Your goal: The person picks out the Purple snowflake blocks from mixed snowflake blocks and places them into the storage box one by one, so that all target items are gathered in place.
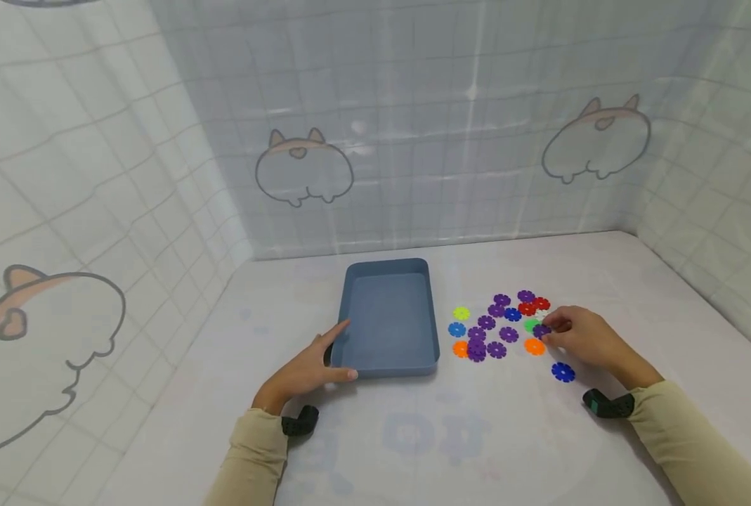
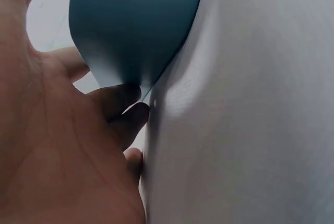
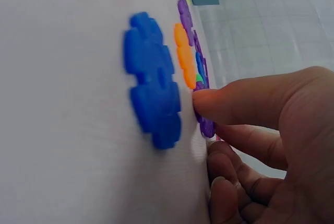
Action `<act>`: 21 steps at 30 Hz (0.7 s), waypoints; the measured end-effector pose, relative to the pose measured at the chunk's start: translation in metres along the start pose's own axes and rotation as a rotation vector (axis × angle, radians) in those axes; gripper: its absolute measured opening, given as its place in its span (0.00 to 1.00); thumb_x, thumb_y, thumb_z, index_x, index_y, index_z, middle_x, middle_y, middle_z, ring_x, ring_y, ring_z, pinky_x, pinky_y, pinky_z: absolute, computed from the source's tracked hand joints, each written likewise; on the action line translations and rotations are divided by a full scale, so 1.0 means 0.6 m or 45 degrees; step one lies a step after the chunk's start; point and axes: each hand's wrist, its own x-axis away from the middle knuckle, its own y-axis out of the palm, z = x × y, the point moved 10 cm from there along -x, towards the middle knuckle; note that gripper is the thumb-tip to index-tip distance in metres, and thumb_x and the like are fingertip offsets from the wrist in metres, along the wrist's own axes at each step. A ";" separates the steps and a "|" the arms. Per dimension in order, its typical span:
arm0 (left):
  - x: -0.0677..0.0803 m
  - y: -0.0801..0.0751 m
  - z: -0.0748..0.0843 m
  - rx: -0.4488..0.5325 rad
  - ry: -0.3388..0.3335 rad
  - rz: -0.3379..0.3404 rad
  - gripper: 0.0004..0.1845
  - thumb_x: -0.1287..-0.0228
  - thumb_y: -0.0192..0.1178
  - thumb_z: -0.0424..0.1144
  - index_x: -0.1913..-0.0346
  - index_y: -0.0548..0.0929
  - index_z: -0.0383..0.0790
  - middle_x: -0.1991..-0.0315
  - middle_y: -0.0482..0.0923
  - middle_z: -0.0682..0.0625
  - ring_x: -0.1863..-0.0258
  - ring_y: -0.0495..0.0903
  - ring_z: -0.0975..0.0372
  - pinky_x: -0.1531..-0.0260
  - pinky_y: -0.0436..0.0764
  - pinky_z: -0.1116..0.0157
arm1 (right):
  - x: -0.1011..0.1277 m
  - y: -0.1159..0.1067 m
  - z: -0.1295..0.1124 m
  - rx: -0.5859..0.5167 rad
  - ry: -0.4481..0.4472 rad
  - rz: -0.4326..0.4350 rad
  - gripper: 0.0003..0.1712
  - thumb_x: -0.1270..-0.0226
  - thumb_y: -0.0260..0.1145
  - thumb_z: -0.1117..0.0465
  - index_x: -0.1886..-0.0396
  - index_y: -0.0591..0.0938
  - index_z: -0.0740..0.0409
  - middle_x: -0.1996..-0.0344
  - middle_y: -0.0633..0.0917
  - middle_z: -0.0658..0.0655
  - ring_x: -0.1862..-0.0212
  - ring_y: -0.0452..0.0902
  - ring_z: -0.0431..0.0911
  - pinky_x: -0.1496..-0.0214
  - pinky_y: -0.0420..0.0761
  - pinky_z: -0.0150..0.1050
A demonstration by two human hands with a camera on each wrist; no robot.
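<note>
My left hand (image 1: 305, 365) grips the near-left corner of a blue-grey rectangular tray (image 1: 430, 316), thumb along the near wall and index finger over the left rim. In the left wrist view, curled fingers (image 2: 122, 104) touch the tray wall (image 2: 135, 20). On the right, my right hand (image 1: 586, 337) pinches a purple snowflake disc (image 1: 541, 332) at the edge of a spread of discs. The right wrist view shows my thumb on that purple disc (image 3: 207, 126); its far side is hidden. Close by lie a green disc (image 1: 530, 325) and an orange disc (image 1: 535, 346).
Several purple discs (image 1: 497, 350) lie between tray and right hand, some overlapping. Among them are red (image 1: 527, 308), yellow (image 1: 461, 313) and light-blue discs (image 1: 456, 329). One dark-blue disc (image 1: 563, 372) sits nearest me. White tiled-pattern sheeting (image 1: 413, 140) encloses the table's back and sides.
</note>
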 end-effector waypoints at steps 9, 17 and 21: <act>0.001 0.003 0.002 -0.013 0.016 0.009 0.54 0.40 0.69 0.60 0.18 0.46 0.61 0.19 0.39 0.49 0.23 0.27 0.41 0.34 0.42 0.28 | 0.005 -0.004 -0.008 -0.053 -0.023 0.016 0.16 0.35 0.71 0.61 0.52 0.80 0.65 0.60 0.82 0.59 0.57 0.76 0.54 0.53 0.82 0.50; -0.002 0.005 -0.004 -0.027 0.017 0.023 0.53 0.39 0.68 0.60 0.18 0.47 0.61 0.19 0.40 0.49 0.23 0.28 0.41 0.34 0.41 0.28 | 0.013 -0.011 -0.001 -0.064 -0.008 0.091 0.15 0.32 0.68 0.61 0.51 0.79 0.65 0.61 0.82 0.59 0.57 0.77 0.55 0.54 0.81 0.48; -0.002 0.004 -0.006 -0.039 0.013 0.028 0.53 0.38 0.67 0.60 0.18 0.46 0.61 0.19 0.40 0.49 0.23 0.28 0.41 0.34 0.41 0.29 | 0.016 -0.014 0.001 -0.090 -0.011 0.106 0.17 0.30 0.67 0.59 0.47 0.81 0.64 0.59 0.83 0.59 0.56 0.77 0.54 0.56 0.80 0.43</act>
